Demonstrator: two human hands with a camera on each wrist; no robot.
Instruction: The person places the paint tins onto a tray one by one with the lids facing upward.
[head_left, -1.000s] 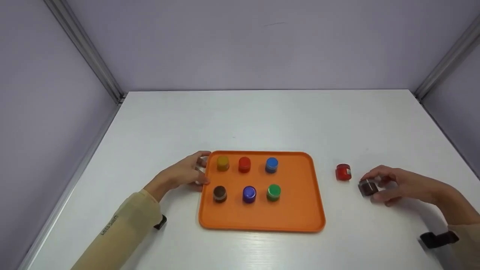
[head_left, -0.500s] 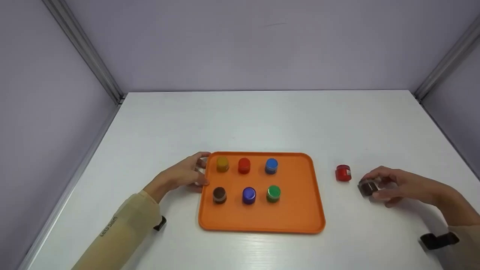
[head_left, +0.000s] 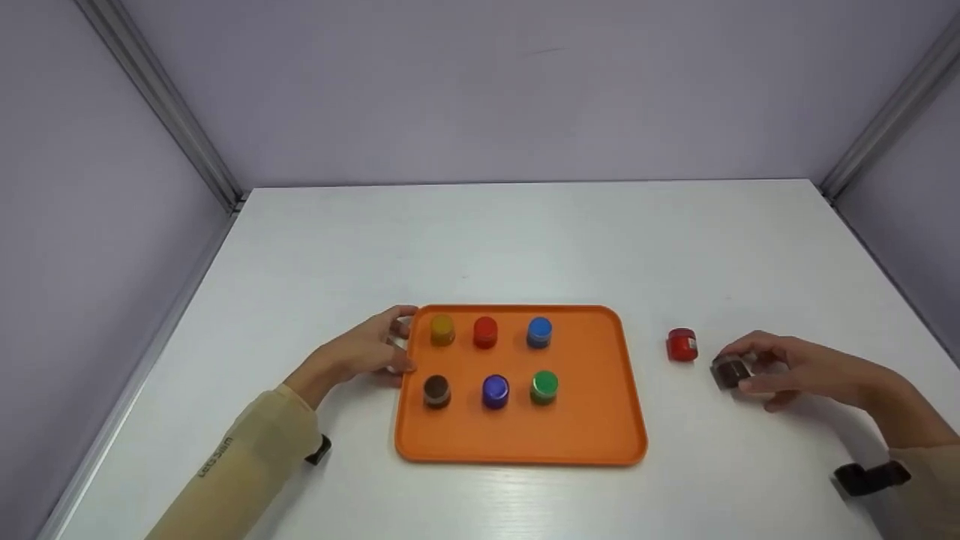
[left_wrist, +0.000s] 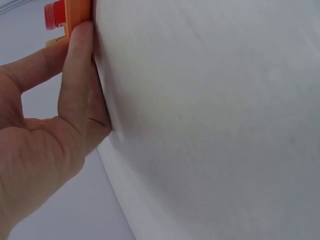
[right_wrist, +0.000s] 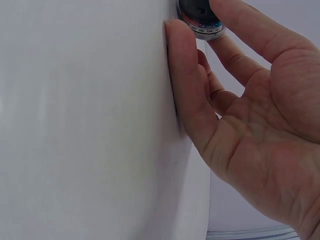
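Pinching a small dark brown jar point(head_left: 731, 370) between thumb and curled fingers, the right hand point(head_left: 795, 369) holds it at its fingertips, low over the white table point(head_left: 525, 232), to the right of the orange tray point(head_left: 600, 420) and just past a red jar point(head_left: 682, 345). Squat and round, with a dark lid and a coloured label band, the brown jar sits tilted, its short axis leaning off upright. The left hand point(head_left: 360, 352) rests with relaxed fingers touching the tray's left rim.

Left hand point(head_left: 365, 352) is resting palm-down with fingers point(left_wrist: 75, 75) straight and relaxed, right hand point(head_left: 795, 369) is curling its fingers point(right_wrist: 240, 30) in a pinching grip, both forearms reaching forward.
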